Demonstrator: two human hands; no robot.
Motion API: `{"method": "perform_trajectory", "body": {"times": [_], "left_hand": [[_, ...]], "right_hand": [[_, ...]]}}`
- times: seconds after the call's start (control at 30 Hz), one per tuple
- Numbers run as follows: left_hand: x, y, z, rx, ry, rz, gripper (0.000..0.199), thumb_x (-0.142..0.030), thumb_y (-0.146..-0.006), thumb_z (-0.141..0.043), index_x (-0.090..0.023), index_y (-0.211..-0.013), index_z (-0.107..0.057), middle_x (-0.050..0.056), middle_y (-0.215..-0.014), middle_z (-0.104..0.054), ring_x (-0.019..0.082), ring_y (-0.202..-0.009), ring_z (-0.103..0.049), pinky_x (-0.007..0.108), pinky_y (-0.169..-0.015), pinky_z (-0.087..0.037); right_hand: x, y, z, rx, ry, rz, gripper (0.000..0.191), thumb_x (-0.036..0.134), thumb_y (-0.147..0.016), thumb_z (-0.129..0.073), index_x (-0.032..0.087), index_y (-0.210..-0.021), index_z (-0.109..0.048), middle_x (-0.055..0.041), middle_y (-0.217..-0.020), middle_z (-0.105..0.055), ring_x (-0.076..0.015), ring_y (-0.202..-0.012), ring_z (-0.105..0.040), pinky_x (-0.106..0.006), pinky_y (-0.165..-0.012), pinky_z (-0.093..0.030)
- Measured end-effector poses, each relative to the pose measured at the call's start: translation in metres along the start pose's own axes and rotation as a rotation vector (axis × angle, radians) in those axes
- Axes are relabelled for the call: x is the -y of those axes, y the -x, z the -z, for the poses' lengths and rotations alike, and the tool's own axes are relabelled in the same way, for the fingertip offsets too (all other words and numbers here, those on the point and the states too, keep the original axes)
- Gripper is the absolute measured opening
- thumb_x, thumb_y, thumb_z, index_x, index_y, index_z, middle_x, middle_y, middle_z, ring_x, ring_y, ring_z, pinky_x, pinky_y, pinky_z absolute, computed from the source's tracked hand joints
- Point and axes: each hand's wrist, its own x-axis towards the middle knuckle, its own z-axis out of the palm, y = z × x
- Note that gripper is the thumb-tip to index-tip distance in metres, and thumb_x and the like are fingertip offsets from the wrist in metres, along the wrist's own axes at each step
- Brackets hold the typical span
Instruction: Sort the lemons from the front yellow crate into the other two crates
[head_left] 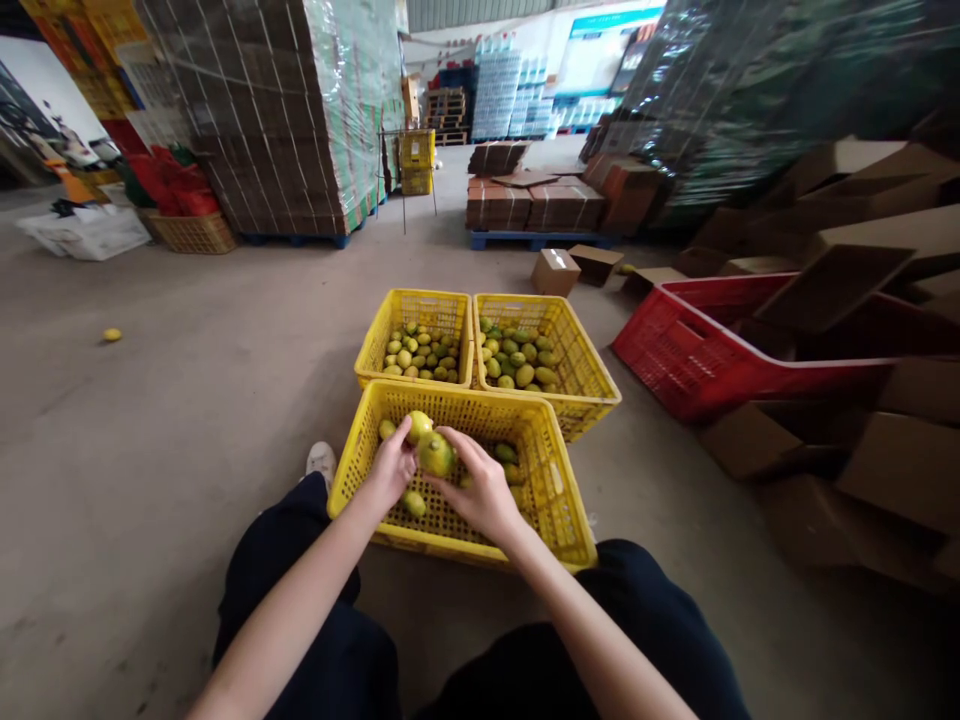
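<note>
Above the near yellow crate (480, 398), my left hand (394, 465) is closed around a yellow lemon (420, 427). Close beside it, my right hand (480, 485) grips a greener lemon (436, 455) between thumb and fingers. The two lemons are almost touching, or touching; I cannot tell which. Below my hands, a loose lemon (413, 503) lies on the crate floor at the left. Several greenish lemons (507, 454) lie at the right, partly hidden by my right hand.
Two more yellow crates, left (416, 298) and right (577, 350), hold many lemons just beyond. A red crate (675, 350) with cardboard boxes (825, 480) around it stands at the right. One stray lemon (112, 335) lies on the floor at left. Wrapped pallets (255, 120) stand behind.
</note>
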Motion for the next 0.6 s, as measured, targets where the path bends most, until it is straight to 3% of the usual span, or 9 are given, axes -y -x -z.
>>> {"method": "perform_trajectory", "body": {"times": [0.07, 0.23, 0.37, 0.47, 0.6], "left_hand": [[-0.003, -0.002, 0.003, -0.025, 0.001, -0.119, 0.016, -0.026, -0.083, -0.072, -0.015, -0.092, -0.066, 0.007, -0.095, -0.073, 0.019, -0.099, -0.070, 0.028, -0.091, -0.054], [0.000, -0.002, 0.009, 0.018, -0.274, -0.391, 0.050, -0.023, -0.070, -0.083, -0.022, -0.114, -0.059, 0.004, -0.110, -0.069, 0.019, -0.109, -0.065, 0.033, -0.101, -0.048], [0.004, 0.000, 0.009, 0.138, -0.538, -0.547, 0.060, -0.029, -0.064, -0.087, -0.021, -0.115, -0.057, 0.008, -0.122, -0.066, 0.023, -0.117, -0.061, 0.037, -0.105, -0.045], [0.004, 0.000, 0.010, 0.229, -0.671, -0.639, 0.058, -0.032, -0.068, -0.085, -0.021, -0.118, -0.058, 0.010, -0.128, -0.063, 0.024, -0.123, -0.058, 0.038, -0.109, -0.043], [0.004, -0.003, 0.014, 0.238, -0.817, -0.777, 0.052, -0.037, -0.074, -0.081, -0.022, -0.120, -0.063, 0.010, -0.127, -0.061, 0.025, -0.123, -0.057, 0.038, -0.105, -0.047]], "right_hand": [[-0.006, -0.004, 0.007, -0.079, -0.022, -0.109, 0.056, 0.031, -0.079, -0.073, 0.023, -0.132, -0.058, -0.0126, -0.127, -0.067, -0.0293, -0.114, -0.067, -0.043, -0.093, -0.058], [-0.016, -0.014, 0.021, -0.186, -0.110, -0.391, 0.063, 0.041, -0.072, -0.078, 0.019, -0.128, -0.058, -0.0107, -0.107, -0.073, -0.0243, -0.083, -0.071, -0.040, -0.074, -0.062], [-0.012, -0.015, 0.022, -0.175, -0.104, -0.384, 0.059, 0.039, -0.070, -0.078, 0.020, -0.123, -0.061, -0.0100, -0.108, -0.072, -0.0252, -0.088, -0.070, -0.039, -0.075, -0.061], [-0.007, -0.014, 0.019, -0.168, -0.081, -0.345, 0.054, 0.038, -0.072, -0.075, 0.020, -0.120, -0.062, -0.0114, -0.115, -0.071, -0.0270, -0.099, -0.069, -0.040, -0.079, -0.060], [-0.009, -0.013, 0.017, -0.178, -0.066, -0.321, 0.053, 0.036, -0.073, -0.074, 0.020, -0.122, -0.062, -0.0121, -0.119, -0.070, -0.0278, -0.102, -0.068, -0.041, -0.080, -0.060]]}}
